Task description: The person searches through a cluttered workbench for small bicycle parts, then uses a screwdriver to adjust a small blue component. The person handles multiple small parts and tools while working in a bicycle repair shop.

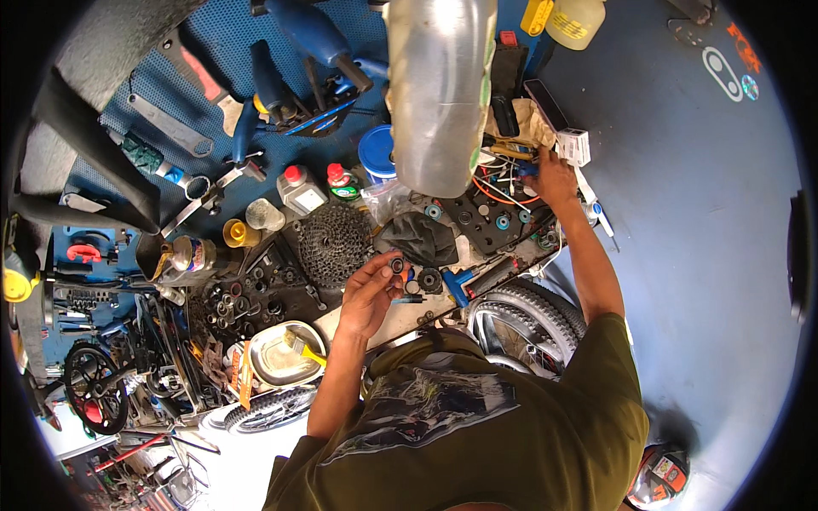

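Note:
My left hand (pixel 366 295) is raised over the bench's front edge, fingertips pinched on a small dark ring-shaped part with a round centre, like a bearing (pixel 397 265). My right hand (pixel 555 180) reaches to the far right of the bench. Its fingers are apart beside a blue-handled tool (pixel 528 169), among yellow-handled tools (pixel 511 152) and thin cables; whether it grips the handle is hard to see. Close to my left hand lie a black toothed round part (pixel 429 280), a crumpled dark cloth (pixel 417 239) and a blue T-shaped handle (pixel 457 287).
A large cluster of sprockets (pixel 333 244) lies mid-bench. A metal tray (pixel 271 359) holds a yellow-handled brush (pixel 305 349). Bottles (pixel 300 189) and a blue tub (pixel 377 153) stand behind. A silvery cylinder (pixel 443 102) hangs overhead. Bicycle wheels (pixel 535 317) sit below the front edge.

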Demonstrator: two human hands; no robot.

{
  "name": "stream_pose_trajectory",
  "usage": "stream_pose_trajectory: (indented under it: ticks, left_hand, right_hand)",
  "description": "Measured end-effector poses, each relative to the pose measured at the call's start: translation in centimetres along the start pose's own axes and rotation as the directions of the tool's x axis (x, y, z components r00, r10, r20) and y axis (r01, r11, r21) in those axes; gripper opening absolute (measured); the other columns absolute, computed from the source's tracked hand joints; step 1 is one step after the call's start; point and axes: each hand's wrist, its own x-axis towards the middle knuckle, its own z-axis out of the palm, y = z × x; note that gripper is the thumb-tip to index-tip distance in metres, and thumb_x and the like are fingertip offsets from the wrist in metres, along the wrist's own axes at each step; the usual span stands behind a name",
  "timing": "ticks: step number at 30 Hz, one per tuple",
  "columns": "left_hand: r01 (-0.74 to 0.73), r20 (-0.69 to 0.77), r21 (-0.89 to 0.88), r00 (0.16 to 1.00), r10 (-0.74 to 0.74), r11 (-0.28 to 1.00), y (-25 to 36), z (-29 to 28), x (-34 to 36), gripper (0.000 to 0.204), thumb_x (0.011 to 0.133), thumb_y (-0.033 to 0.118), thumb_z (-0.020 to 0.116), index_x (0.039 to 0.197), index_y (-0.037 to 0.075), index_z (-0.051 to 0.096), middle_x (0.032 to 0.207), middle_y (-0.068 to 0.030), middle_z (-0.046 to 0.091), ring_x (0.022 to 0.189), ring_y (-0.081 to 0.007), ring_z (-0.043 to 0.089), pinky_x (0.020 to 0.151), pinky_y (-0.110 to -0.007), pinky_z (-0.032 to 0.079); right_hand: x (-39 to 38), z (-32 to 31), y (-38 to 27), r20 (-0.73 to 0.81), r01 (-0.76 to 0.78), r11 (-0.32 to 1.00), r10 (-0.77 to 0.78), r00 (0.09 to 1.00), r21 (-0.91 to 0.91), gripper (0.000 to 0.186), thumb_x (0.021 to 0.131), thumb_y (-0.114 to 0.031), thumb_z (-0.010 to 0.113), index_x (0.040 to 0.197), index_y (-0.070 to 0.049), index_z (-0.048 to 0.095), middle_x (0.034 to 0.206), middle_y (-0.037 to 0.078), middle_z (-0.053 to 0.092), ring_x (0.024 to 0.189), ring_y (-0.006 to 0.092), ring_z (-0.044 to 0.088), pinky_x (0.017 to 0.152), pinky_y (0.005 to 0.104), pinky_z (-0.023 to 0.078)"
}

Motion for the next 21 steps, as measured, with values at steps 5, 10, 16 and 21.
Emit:
stream_pose_trajectory:
  ticks: [5,10,16,21]
  left_hand:
    - [-0.016,0.008,-0.011,1.0,0.016,1.0,0.2,-0.6,-0.2,0.036,0.098,0.016,0.063,0.13,0.0,0.06,0.113,-0.009,0.07,0.084,-0.0105,0.058,0.073,-0.027,0.046]
    - [-0.023,0.014,-0.015,1.0,0.023,1.0,0.5,-0.7,-0.3,0.035,0.098,0.017,0.064,0.129,0.001,0.061,0.112,-0.0088,0.07,0.084,-0.0105,0.058,0.073,-0.028,0.047]
    - [-0.013,0.012,-0.016,1.0,0.013,1.0,0.7,-0.7,-0.3,0.035,0.097,0.017,0.064,0.129,0.001,0.061,0.112,-0.009,0.07,0.085,-0.0114,0.058,0.073,-0.028,0.047]
    - [0.026,0.032,-0.021,0.999,-0.025,0.999,0.2,-0.3,0.2,0.035,0.097,0.017,0.064,0.129,0.002,0.061,0.112,-0.0093,0.07,0.085,-0.0125,0.058,0.073,-0.029,0.047]
  right_hand:
    - [0.8,-1.2,2.7,0.248,0.102,0.976,-0.149,0.957,0.193,0.104,0.072,-0.023,0.084,0.156,-0.015,0.024,0.145,0.023,0.046,0.124,0.0388,0.057,0.102,0.0495,0.048]
    - [-0.6,-2.8,1.8,0.38,0.118,0.992,-0.097,0.92,-0.033,0.109,0.075,0.002,0.071,0.161,-0.024,0.009,0.159,0.02,0.031,0.139,0.0347,0.045,0.115,0.0519,0.035]
    - [-1.8,-2.4,3.7,0.188,0.249,0.966,-0.258,0.948,0.069,0.086,0.076,-0.009,0.074,0.152,-0.021,0.035,0.133,0.016,0.055,0.12,0.0355,0.058,0.103,0.0481,0.043]
    - [-2.1,-1.0,5.0,0.085,0.303,0.93,-0.326,0.942,0.207,0.06,0.078,-0.016,0.075,0.135,-0.015,0.056,0.12,0.014,0.064,0.115,0.0343,0.06,0.097,0.0455,0.047]
